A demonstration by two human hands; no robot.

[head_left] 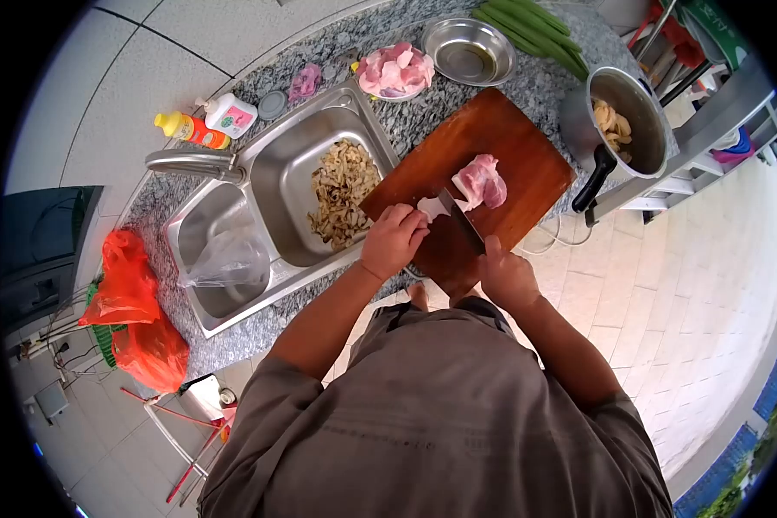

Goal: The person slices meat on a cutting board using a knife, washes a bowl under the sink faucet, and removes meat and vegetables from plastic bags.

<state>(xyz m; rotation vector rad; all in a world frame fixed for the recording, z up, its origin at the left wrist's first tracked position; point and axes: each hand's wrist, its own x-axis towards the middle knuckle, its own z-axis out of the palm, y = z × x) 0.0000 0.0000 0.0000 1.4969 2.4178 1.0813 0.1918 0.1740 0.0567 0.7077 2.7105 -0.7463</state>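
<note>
A wooden cutting board (501,129) lies tilted across the counter beside the sink. My right hand (508,276) is closed around the handle of a kitchen knife (464,226), whose dark blade slants down onto the board. At the board's left side my left hand (394,240) has its fingers curled on a pale, whitish piece of meat (432,208), just left of the blade. A larger chunk of pink raw meat (482,181) rests on the board beyond the knife, apart from both hands.
Sliced mushroom-like pieces (341,190) fill part of the steel sink (276,164). Behind the board stand a plate of raw meat (394,71), a metal bowl (469,53) and long green vegetables (535,30). A pot (617,129) stands right, red bags (142,319) left.
</note>
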